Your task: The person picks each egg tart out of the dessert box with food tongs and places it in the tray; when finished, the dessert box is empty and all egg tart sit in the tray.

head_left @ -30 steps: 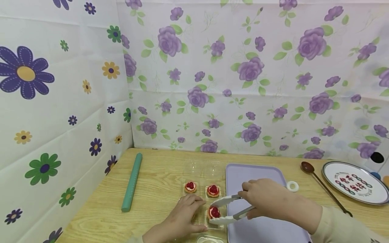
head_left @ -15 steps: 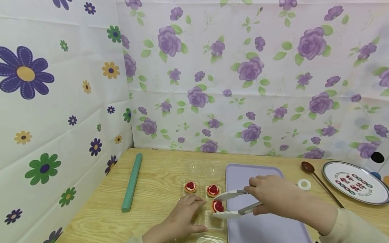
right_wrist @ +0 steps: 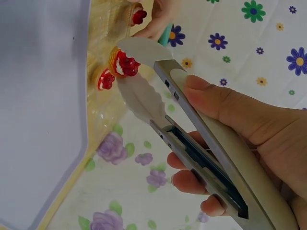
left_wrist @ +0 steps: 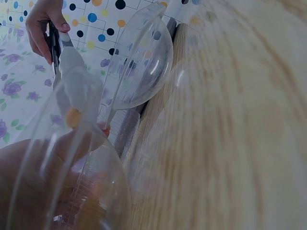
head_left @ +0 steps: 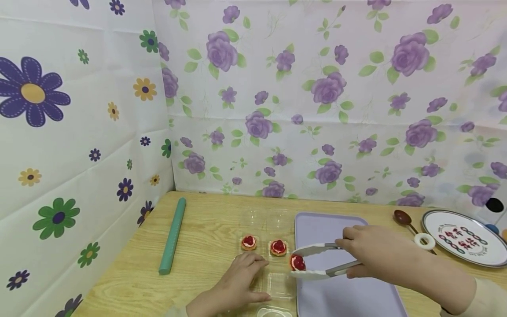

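My right hand [head_left: 372,251] grips kitchen tongs [head_left: 336,266] with grey handles and white scalloped tips. Between those tips is a small tart [head_left: 298,263] with red berries and cream, over the left edge of the lavender tray [head_left: 340,295]. In the right wrist view the tart [right_wrist: 123,63] hangs tilted in the tongs [right_wrist: 192,129]. My left hand [head_left: 233,281] rests at a clear plastic container [head_left: 280,286], thumb and fingers spread apart over its left side. Two more berry tarts, a left one [head_left: 248,242] and a right one [head_left: 278,247], sit in the container's far compartments.
A teal rolling pin [head_left: 172,237] lies on the left of the wooden table [head_left: 206,229]. To the right are a brown spoon [head_left: 402,217] and a white plate [head_left: 465,237] with red print. Clear domed lids [head_left: 273,220] stand behind the tarts. Patterned cloths hang around.
The tongs have lifted the tart from the container's near right compartment and carried it right to the tray's edge. The left hand has stayed in place.
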Demonstrator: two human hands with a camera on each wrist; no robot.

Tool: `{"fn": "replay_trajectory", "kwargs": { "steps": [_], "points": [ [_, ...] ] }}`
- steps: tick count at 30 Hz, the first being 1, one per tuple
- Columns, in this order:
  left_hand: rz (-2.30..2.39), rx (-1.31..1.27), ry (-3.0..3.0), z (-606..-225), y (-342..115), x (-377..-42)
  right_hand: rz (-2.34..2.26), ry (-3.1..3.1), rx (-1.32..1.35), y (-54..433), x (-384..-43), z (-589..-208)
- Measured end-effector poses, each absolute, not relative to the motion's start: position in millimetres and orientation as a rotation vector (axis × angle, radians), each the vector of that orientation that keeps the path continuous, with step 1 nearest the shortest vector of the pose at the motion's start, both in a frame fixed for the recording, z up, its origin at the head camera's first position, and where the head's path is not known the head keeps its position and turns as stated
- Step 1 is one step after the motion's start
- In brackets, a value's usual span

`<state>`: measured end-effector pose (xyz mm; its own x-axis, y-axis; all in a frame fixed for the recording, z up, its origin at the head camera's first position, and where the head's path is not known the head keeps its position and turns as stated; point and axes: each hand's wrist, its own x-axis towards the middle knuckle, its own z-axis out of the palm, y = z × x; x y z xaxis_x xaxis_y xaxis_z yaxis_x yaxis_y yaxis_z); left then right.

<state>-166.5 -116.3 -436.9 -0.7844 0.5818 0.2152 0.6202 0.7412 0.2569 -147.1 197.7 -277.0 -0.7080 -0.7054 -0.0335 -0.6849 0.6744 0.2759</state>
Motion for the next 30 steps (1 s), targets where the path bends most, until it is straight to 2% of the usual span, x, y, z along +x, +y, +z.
{"fn": "replay_trajectory", "kwargs": {
  "steps": [14,30],
  "points": [
    [-0.496,-0.953,-2.848,-435.6,-116.3,-165.5,-0.411,-2.761,1.153,227.6,-144.9,-281.0],
    [-0.504,-0.952,-2.871,-432.5,-115.9,-164.2,-0.347,-3.005,0.958,253.1,-137.7,-294.0]
  ]
}}
